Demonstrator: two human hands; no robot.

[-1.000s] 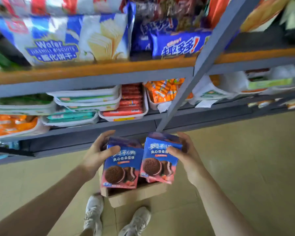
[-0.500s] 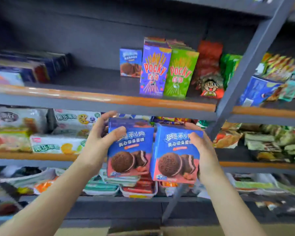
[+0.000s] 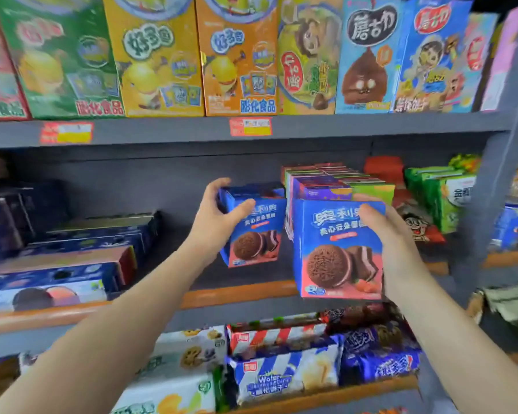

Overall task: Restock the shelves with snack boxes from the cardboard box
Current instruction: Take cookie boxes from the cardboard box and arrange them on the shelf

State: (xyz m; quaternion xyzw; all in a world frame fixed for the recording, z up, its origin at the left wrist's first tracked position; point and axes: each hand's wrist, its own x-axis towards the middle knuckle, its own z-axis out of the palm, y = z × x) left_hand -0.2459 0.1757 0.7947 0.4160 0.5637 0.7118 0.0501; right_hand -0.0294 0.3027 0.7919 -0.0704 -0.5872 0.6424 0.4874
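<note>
I hold two blue snack boxes with a chocolate sandwich cookie printed on the front. My left hand (image 3: 219,219) grips the left box (image 3: 256,234) by its left side, over the dark middle shelf (image 3: 240,291), deeper in. My right hand (image 3: 392,243) grips the right box (image 3: 335,252) by its right side, nearer to me, at the shelf's orange front edge. Behind the left box another blue box top shows. The cardboard box is out of view.
Purple and green stick-snack boxes (image 3: 338,183) stand right behind my boxes. Flat blue boxes (image 3: 72,258) are stacked at the left of the shelf. Tall cartoon boxes (image 3: 237,55) fill the shelf above. Biscuit bags (image 3: 281,375) lie below. A grey upright (image 3: 503,174) stands at the right.
Both hands lifted the two boxes from the cardboard box on the floor up to the middle shelf. The left box has moved in over the shelf, ahead of the right one.
</note>
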